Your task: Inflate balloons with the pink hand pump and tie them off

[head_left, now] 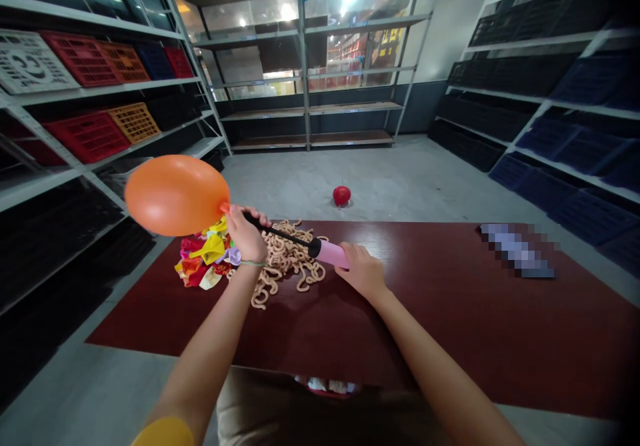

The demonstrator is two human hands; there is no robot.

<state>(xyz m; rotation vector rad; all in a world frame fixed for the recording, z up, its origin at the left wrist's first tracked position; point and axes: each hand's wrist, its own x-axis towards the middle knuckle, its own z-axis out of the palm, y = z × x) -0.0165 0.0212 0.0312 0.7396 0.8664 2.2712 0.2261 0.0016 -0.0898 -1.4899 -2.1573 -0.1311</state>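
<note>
An inflated orange balloon (175, 196) points off to the left, its neck fitted over the tip of a balloon pump. My left hand (247, 233) is closed around the neck and the pump's black handle end. The hand pump (331, 253) has a pink barrel, and its black rod is drawn out between my hands. My right hand (363, 271) wraps round the barrel. Below and behind my left hand lie limp balloons (205, 256) in yellow, red, pink and white. Beside them is a heap of tan, curly strands (285, 259), partly hidden by the pump.
The dark red table (440, 313) carries a pixelated flat item (517, 251) at right. On the floor beyond sits a red round balloon (341, 196). Shelves with crates (87, 133) stand left; dark bins (575, 159) fill the right racks. A metal rack (306, 119) stands at the back.
</note>
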